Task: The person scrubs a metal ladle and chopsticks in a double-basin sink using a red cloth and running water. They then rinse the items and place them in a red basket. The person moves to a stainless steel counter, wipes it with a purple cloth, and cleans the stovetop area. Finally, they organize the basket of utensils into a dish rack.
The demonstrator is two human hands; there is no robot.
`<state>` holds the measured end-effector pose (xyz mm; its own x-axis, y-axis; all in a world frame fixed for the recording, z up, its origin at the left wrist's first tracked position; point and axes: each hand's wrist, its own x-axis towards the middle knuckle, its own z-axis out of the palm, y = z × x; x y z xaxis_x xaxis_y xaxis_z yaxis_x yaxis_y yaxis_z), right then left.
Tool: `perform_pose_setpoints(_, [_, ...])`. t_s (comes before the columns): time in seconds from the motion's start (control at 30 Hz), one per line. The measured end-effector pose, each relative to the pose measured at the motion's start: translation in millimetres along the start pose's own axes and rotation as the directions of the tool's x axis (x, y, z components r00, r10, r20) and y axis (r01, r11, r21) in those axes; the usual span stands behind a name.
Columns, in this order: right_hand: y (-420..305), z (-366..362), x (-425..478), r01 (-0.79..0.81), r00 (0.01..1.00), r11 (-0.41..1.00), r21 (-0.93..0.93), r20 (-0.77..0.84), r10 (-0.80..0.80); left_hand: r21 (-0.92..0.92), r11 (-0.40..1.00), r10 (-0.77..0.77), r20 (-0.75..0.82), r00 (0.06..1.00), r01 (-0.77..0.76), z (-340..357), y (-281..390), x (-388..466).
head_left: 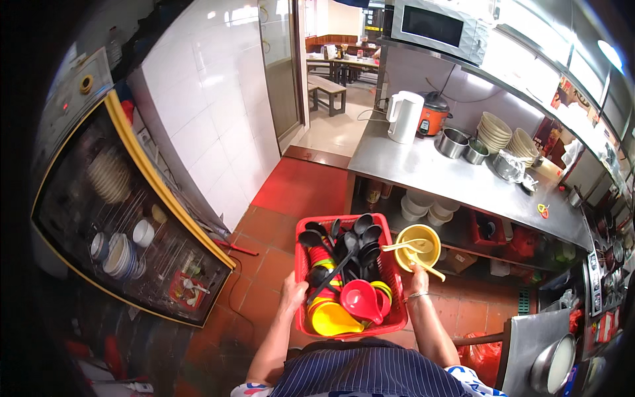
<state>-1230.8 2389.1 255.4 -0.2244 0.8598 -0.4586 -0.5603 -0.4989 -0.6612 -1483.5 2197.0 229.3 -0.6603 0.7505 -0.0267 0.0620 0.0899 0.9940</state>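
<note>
My left hand grips the left side of a red plastic basket, held in front of my striped apron. Black ladle-like spoons fill its far part. Nearer me lie stacked red, yellow and green cups, with a red spouted cup and a yellow spouted cup on top. Just right of the basket, my right hand holds a yellow bowl by its near edge. Two pale yellow spoons rest across and inside it. Whether this hand also touches the basket is hidden.
Ahead to the right runs a steel counter with a white kettle, an orange rice cooker and stacked bowls. A glass-front dish cabinet stands left. A red mat lies before the doorway. Lower right sits a metal bowl.
</note>
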Motion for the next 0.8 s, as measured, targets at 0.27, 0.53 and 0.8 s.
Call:
perform_pose_setpoints(0.27, [-77, 85, 144, 0.162, 0.987, 0.981, 0.106, -0.029, -0.159, 0.096, 0.989, 0.102, 0.143, 0.984, -0.116, 82, 56, 221])
perform_pose_setpoints(0.53, [-115, 106, 325, 0.225, 0.974, 0.965, 0.135, -0.045, -0.221, 0.254, 0.961, 0.039, 0.250, 0.968, -0.104, 168, 59, 408])
perform_pose_setpoints(0.8, [-135, 117, 425, 0.141, 0.966, 0.987, -0.074, -0.210, -0.154, 0.324, 0.936, 0.046, 0.273, 0.961, -0.137, 225, 31, 504])
